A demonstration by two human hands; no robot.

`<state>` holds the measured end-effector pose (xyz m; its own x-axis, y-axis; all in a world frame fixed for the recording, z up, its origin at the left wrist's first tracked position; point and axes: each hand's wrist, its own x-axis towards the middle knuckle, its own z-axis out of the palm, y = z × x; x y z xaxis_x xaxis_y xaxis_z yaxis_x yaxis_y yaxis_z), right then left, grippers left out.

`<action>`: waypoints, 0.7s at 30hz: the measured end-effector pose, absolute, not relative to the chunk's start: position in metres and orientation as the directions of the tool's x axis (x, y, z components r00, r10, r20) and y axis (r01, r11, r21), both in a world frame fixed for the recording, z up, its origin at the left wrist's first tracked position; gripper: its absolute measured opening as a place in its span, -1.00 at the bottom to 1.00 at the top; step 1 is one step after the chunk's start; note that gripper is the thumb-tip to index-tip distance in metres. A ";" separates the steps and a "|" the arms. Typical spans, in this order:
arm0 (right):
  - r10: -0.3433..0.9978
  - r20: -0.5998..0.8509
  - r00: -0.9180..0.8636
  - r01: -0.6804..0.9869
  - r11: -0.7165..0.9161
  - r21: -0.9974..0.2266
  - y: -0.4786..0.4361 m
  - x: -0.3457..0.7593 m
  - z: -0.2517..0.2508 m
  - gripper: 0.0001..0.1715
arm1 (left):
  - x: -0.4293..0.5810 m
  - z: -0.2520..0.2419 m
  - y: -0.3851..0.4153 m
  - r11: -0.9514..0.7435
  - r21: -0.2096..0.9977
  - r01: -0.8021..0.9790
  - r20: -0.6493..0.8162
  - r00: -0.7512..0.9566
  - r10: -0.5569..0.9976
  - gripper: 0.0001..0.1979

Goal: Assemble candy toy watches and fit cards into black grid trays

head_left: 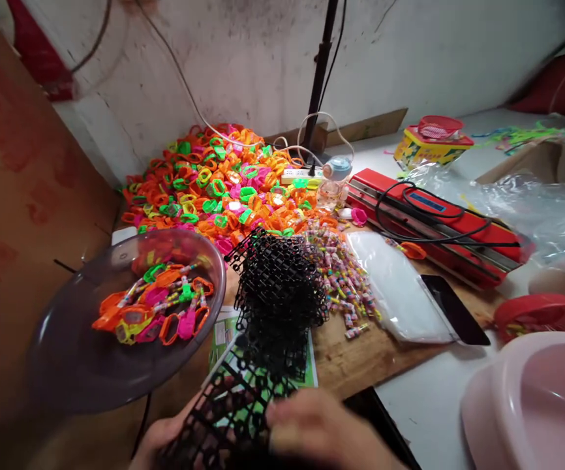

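My left hand (pixel 165 431) is closed around the edge of a black plastic lattice sheet (pixel 233 405) at the bottom of the head view. Blurred by motion, my right hand (pixel 321 427) has its fingers curled together at the sheet's right edge; what they pinch is hidden. Just beyond both hands rises a pile of similar black lattice pieces (pixel 282 281), partly over a green-and-white printed sheet (pixel 312 365). Many small patterned tubes (pixel 344 274) lie heaped to its right. On the left, a translucent purple basin (pixel 67 352) contains several colourful plastic toy watches (pixel 155 307), some with tubes attached.
A large heap of toy watches (pixel 204 183) lies against the wall. To the right are clear plastic bags (pixel 395 294), a dark phone (pixel 453 310), a red bag sealer (pixel 434 215) with its cord, and a pink basin (pixel 498 398). A bottle (pixel 334 183) stands by a power strip (pixel 297 175).
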<state>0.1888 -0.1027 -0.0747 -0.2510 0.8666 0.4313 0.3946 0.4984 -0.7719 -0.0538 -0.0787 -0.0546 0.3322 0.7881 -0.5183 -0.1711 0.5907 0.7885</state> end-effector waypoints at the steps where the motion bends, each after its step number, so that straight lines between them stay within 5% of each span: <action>1: 0.912 0.402 -0.083 0.455 0.393 -0.799 -0.093 0.192 -0.079 -0.34 | -0.059 -0.058 -0.081 0.682 0.699 -0.217 -0.581 0.384 0.717 -0.38; 3: 0.895 0.324 0.306 0.537 0.119 -0.835 -0.064 0.197 -0.085 -0.19 | -0.064 -0.066 -0.084 0.821 0.494 -0.287 -0.648 0.507 0.568 -0.40; 5: 0.845 0.244 0.475 0.519 -0.045 -0.854 -0.030 0.196 -0.093 0.09 | -0.066 -0.076 -0.086 0.849 0.414 -0.328 -0.641 0.556 0.528 -0.33; 9: 0.847 0.073 0.527 0.385 -0.161 -0.909 0.017 0.196 -0.111 0.40 | -0.064 -0.095 -0.095 0.731 0.591 -0.340 -0.624 0.382 0.682 -0.25; 13: 0.881 -0.059 0.469 0.277 -0.209 -0.938 0.028 0.219 -0.116 0.45 | -0.060 -0.102 -0.103 0.602 0.776 -0.188 -0.581 0.157 0.799 -0.23; 18: 0.897 -0.259 0.358 0.111 -0.316 -0.942 0.026 0.237 -0.102 0.32 | -0.040 -0.096 -0.091 0.691 0.664 -0.286 -0.718 0.011 0.695 -0.40; 21: 0.876 -0.291 0.384 0.080 -0.346 -0.935 0.024 0.237 -0.098 0.33 | -0.020 -0.095 -0.073 0.602 0.722 -0.341 -0.647 -0.025 0.762 -0.39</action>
